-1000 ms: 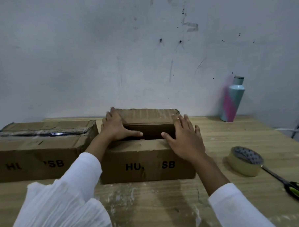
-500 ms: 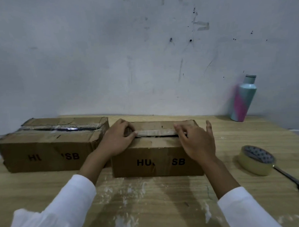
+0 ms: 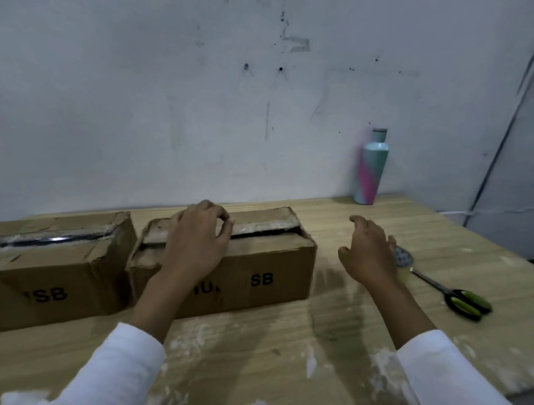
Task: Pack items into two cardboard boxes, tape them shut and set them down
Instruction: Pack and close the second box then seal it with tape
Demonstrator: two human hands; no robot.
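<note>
Two cardboard boxes stand side by side on the wooden table (image 3: pixel 266 349). The left box (image 3: pixel 57 272) has shiny tape along its top seam. The middle box (image 3: pixel 262 263) has its flaps folded down with a dark gap along the seam and no tape on it. My left hand (image 3: pixel 197 242) rests on top of this box, fingers loosely curled, pressing the flaps. My right hand (image 3: pixel 369 253) hovers to the right of the box, fingers relaxed and holding nothing, just in front of the tape roll (image 3: pixel 403 262), which it mostly hides.
Scissors (image 3: pixel 456 295) with green-and-black handles lie right of the tape roll. A teal and pink bottle (image 3: pixel 370 168) stands at the back against the grey wall. The table's right edge runs diagonally past the scissors.
My right hand has left the middle box's top and moved right toward the tape roll. My left hand stays on the flaps. The view has shifted right.
</note>
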